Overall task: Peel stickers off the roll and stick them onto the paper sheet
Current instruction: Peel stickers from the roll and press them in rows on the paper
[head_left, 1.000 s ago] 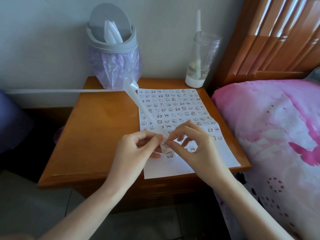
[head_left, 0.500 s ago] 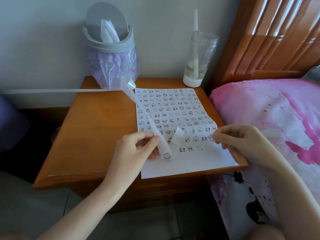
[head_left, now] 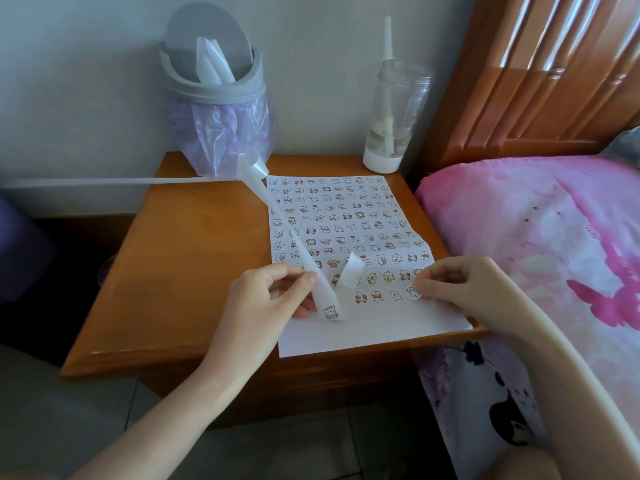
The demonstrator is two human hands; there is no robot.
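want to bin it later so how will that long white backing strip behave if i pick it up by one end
Probably floppy: the backing strip curls back on itself just below where the left hand pinches it. Likely very light, being thin and translucent. It may well twist or tangle, as it kinks beside the bin.

The worktop [head_left: 194, 258] is varnished wood with a soft sheen, and the paper sheet [head_left: 346, 334] on it is matt white. The sticker strip [head_left: 277, 213] looks waxy and translucent. At eleven o'clock, a matt grey plastic bin [head_left: 214, 91] wears a crinkly lilac film liner [head_left: 225, 133]. At one stands a clear plastic bottle [head_left: 398, 109]. At three lies a soft printed cloth bedcover [head_left: 536, 237].
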